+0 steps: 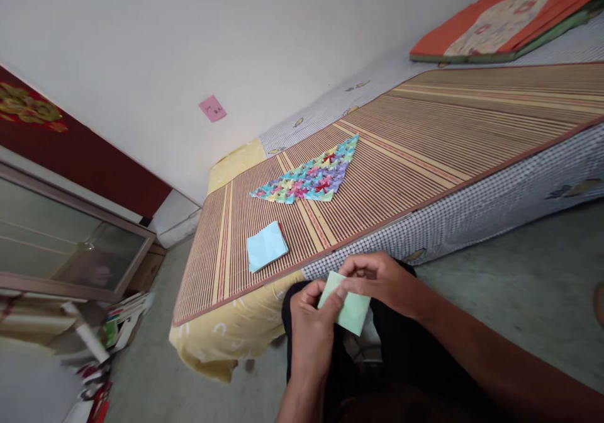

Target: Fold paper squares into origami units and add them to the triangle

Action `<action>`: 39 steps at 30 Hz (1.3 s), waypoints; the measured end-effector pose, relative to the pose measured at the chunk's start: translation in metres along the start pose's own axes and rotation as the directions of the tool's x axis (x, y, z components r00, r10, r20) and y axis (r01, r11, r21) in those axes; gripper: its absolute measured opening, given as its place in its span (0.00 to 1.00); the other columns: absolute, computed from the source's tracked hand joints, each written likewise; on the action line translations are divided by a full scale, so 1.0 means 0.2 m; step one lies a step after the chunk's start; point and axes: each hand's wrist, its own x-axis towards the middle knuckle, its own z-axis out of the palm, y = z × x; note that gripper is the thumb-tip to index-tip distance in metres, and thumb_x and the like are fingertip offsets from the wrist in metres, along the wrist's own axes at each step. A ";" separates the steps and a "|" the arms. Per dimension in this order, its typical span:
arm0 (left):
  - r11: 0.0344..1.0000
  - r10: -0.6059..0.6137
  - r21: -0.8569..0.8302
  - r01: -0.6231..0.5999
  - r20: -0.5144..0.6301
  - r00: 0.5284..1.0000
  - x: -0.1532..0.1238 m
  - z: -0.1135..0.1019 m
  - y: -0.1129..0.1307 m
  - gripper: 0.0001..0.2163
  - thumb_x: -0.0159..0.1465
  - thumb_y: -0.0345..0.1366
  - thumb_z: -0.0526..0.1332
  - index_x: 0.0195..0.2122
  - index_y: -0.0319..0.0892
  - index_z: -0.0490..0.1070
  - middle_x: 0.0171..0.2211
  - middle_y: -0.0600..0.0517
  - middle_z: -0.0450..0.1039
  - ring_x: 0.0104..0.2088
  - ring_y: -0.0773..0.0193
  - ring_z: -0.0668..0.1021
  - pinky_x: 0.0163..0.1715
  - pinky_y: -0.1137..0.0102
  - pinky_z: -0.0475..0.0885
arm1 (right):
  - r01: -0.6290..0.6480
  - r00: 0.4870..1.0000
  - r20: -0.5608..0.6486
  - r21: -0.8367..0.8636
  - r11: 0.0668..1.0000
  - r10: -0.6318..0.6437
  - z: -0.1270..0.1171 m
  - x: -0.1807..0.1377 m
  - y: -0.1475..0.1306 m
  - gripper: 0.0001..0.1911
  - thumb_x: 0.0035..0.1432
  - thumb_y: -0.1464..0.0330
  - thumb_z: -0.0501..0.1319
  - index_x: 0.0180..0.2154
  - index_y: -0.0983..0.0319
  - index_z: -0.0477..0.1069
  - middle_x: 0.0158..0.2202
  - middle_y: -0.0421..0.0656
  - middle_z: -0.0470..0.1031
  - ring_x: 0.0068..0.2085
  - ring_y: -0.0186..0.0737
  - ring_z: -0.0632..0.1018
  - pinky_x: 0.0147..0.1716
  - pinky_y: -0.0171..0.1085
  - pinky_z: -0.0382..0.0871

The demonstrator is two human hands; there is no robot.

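A pale green sheet of paper (353, 313) is held above my lap, tilted, between both hands. My left hand (314, 316) pinches its left side, thumb on top and fingers curled beneath. At its upper edge my right hand (377, 278) grips it with thumb and bent fingers; some fingertips are hidden. On the striped mat, ahead and to the left, rests a stack of light blue paper squares (267, 247). Farther back lie many small folded paper pieces (311, 174) in turquoise, pink, yellow, purple and red, laid out in a rough triangle.
The bed's striped mat (401, 158) stretches to the right, where folded orange bedding (504, 26) lies. A pink note (212, 108) is stuck on the wall. At left stands a glass-fronted cabinet (70, 240), with clutter (97, 360) on the floor below.
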 end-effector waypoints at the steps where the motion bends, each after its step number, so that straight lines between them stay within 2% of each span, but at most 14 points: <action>1: 1.000 0.001 0.025 -0.002 0.020 1.000 0.00 0.00 0.00 0.14 0.58 0.42 0.73 0.26 0.37 0.75 0.22 0.56 0.70 0.23 0.71 0.67 0.25 0.75 0.63 | 0.003 1.000 -0.021 -0.009 1.000 -0.003 0.02 0.00 -0.01 0.13 0.55 0.59 0.70 0.30 0.63 0.76 0.24 0.37 0.71 0.26 0.33 0.70 0.26 0.32 0.63; 3: 0.999 -0.018 0.035 0.017 0.035 0.999 -0.01 0.00 0.00 0.13 0.56 0.41 0.74 0.27 0.37 0.77 0.22 0.55 0.70 0.24 0.70 0.68 0.26 0.74 0.64 | 0.017 0.997 -0.070 -0.016 1.000 -0.018 0.06 0.00 -0.01 0.14 0.55 0.60 0.69 0.28 0.63 0.74 0.23 0.36 0.69 0.25 0.32 0.68 0.24 0.32 0.60; 6: 0.997 -0.067 -0.030 0.068 0.037 0.997 -0.02 -0.01 -0.02 0.12 0.52 0.39 0.76 0.30 0.36 0.80 0.24 0.53 0.73 0.25 0.68 0.70 0.27 0.73 0.66 | 0.053 0.991 -0.121 -0.017 0.998 -0.055 0.08 0.00 -0.02 0.13 0.57 0.60 0.68 0.29 0.63 0.73 0.24 0.37 0.69 0.26 0.33 0.69 0.25 0.32 0.62; 9: 0.992 -0.085 -0.090 0.084 -0.004 0.996 -0.02 0.00 -0.04 0.12 0.50 0.39 0.77 0.30 0.35 0.82 0.24 0.51 0.75 0.24 0.70 0.68 0.24 0.75 0.64 | 0.087 0.984 -0.151 -0.041 0.995 -0.092 0.08 -0.01 -0.02 0.12 0.59 0.60 0.66 0.29 0.62 0.72 0.24 0.37 0.70 0.26 0.34 0.70 0.25 0.33 0.63; 12: 0.978 -0.146 -0.158 0.138 -0.040 0.988 -0.02 0.02 -0.04 0.14 0.47 0.40 0.78 0.29 0.34 0.83 0.24 0.50 0.76 0.21 0.72 0.67 0.20 0.76 0.63 | 0.144 0.963 -0.206 -0.156 0.977 -0.175 0.09 -0.02 -0.03 0.12 0.61 0.61 0.64 0.29 0.62 0.72 0.24 0.37 0.69 0.27 0.35 0.70 0.26 0.34 0.64; 15: 0.954 -0.205 -0.228 0.194 -0.025 0.979 -0.03 0.04 -0.01 0.17 0.44 0.38 0.79 0.34 0.35 0.84 0.30 0.46 0.81 0.24 0.69 0.73 0.20 0.77 0.69 | 0.200 0.932 -0.240 -0.284 0.938 -0.272 0.11 -0.03 -0.04 0.11 0.62 0.63 0.62 0.28 0.61 0.71 0.24 0.38 0.69 0.27 0.36 0.70 0.28 0.34 0.65; 19: 0.933 -0.211 -0.305 0.191 -0.035 0.977 -0.03 0.06 -0.01 0.17 0.45 0.36 0.79 0.36 0.34 0.84 0.36 0.42 0.84 0.33 0.61 0.81 0.29 0.72 0.78 | 0.210 0.935 -0.223 -0.280 0.937 -0.276 0.10 -0.03 -0.04 0.12 0.64 0.63 0.61 0.28 0.60 0.70 0.24 0.38 0.70 0.28 0.36 0.71 0.29 0.35 0.65; 23: 0.937 -0.189 -0.311 0.157 -0.074 0.979 -0.03 0.05 -0.03 0.17 0.47 0.37 0.79 0.36 0.34 0.84 0.36 0.41 0.84 0.36 0.56 0.84 0.37 0.66 0.81 | 0.263 0.908 -0.246 -0.297 0.918 -0.339 0.04 -0.03 -0.06 0.10 0.68 0.64 0.58 0.40 0.60 0.76 0.37 0.43 0.78 0.37 0.40 0.77 0.37 0.37 0.71; 25: 0.947 -0.166 -0.292 0.134 -0.089 0.982 -0.02 0.05 -0.03 0.16 0.47 0.37 0.79 0.35 0.34 0.84 0.34 0.42 0.84 0.35 0.56 0.84 0.38 0.64 0.81 | 0.324 0.888 -0.199 -0.369 0.871 -0.415 0.01 -0.04 -0.07 0.08 0.67 0.66 0.59 0.43 0.59 0.77 0.41 0.44 0.78 0.42 0.42 0.78 0.41 0.38 0.71; 29: 0.961 -0.124 -0.259 0.099 -0.084 0.989 -0.02 0.06 -0.03 0.15 0.48 0.37 0.78 0.34 0.35 0.83 0.33 0.44 0.83 0.34 0.56 0.83 0.38 0.63 0.81 | 0.421 0.857 -0.081 -0.460 0.782 -0.509 0.00 -0.07 -0.09 0.06 0.65 0.71 0.61 0.39 0.59 0.78 0.40 0.44 0.76 0.43 0.42 0.77 0.44 0.39 0.71; 36: 0.972 -0.090 -0.223 0.070 -0.082 0.993 -0.02 0.06 -0.03 0.15 0.48 0.39 0.78 0.35 0.36 0.84 0.33 0.45 0.83 0.34 0.56 0.83 0.36 0.66 0.79 | 0.478 0.840 0.019 -0.498 0.724 -0.542 0.00 -0.09 -0.11 0.06 0.64 0.71 0.62 0.37 0.57 0.77 0.41 0.43 0.76 0.44 0.42 0.78 0.45 0.40 0.74; 39: 0.972 -0.090 -0.224 0.068 -0.091 0.992 -0.03 0.07 -0.03 0.15 0.48 0.39 0.78 0.34 0.36 0.84 0.32 0.45 0.83 0.33 0.56 0.82 0.35 0.66 0.79 | 0.490 0.815 -0.002 -0.532 0.690 -0.579 -0.01 -0.11 -0.12 0.06 0.64 0.71 0.62 0.41 0.56 0.77 0.44 0.44 0.76 0.46 0.44 0.78 0.47 0.42 0.74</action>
